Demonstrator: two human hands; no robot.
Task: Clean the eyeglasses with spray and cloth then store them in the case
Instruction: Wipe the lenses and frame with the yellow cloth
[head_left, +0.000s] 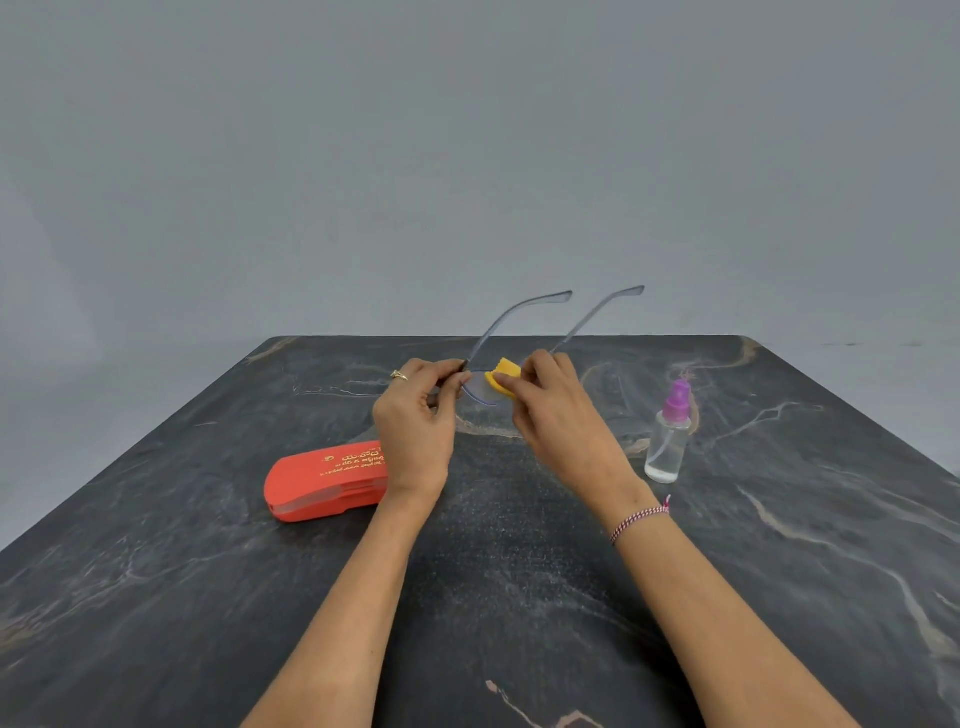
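Wiping in progress: a person holds the eyeglasses (477, 388) up over a dark marbled table (208, 571). The frame's long axis runs left to right between the hands, and both temple arms are unfolded, pointing away and upward. The left hand (415, 415) pinches the frame's left corner with curled fingers and thumb. The right hand (556, 410) pinches a folded yellow cloth (505, 375) tightly over a lens. The orange case (322, 480) lies closed on the table beside the left wrist, nearer that hand. The spray bottle (670, 436) stands upright to the right, untouched. Storing the glasses seems yet to come.
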